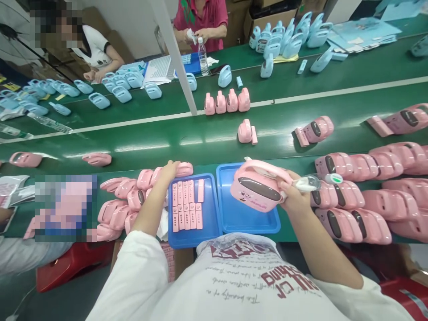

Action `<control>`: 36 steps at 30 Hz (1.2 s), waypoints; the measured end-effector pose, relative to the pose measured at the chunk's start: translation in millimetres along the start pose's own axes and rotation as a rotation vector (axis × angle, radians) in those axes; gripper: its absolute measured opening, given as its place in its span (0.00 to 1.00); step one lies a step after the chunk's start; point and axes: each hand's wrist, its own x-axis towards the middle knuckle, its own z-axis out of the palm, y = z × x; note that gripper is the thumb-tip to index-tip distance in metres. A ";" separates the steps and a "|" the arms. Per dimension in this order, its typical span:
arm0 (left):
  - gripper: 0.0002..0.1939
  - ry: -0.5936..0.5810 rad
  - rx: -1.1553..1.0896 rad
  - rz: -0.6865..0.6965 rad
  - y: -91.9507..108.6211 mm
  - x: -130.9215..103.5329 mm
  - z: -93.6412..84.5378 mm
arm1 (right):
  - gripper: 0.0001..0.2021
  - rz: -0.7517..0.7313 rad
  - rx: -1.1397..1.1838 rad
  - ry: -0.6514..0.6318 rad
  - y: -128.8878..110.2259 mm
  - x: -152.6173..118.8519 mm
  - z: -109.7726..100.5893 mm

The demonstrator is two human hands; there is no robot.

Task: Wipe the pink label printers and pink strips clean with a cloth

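1 pink device is held up over the right blue tray, gripped at its right end by the right hand, w/ its dark oval panel turned to the near side. A white cloth is seen beside the same hand, w/ a green-marked white cap just right of it.

The left hand is set among the pink devices on the left, by the far end of the left blue tray; its grip can't be told, as the fingertips are partly hidden. In that tray, 10 small pink boxes are laid in 2 rows of 5.

More pink devices on the right are lined up on the green bench. Farther off, 4 upright pcs are stood in a row, w/ lt.-blue devices placed beyond, near 2 seated co-workers.
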 end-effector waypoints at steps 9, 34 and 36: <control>0.32 -0.227 -0.007 0.156 31.6 -80.5 87.5 | 0.25 0.161 0.075 -0.114 3.1 -8.0 9.4; 0.17 -0.032 -0.774 -0.444 -12.1 -192.9 147.6 | 0.06 -0.338 -0.643 0.506 46.8 42.2 -156.8; 0.17 -0.020 -0.800 -0.440 -12.2 -197.4 145.2 | 0.03 -0.348 -0.621 0.579 48.4 45.4 -159.4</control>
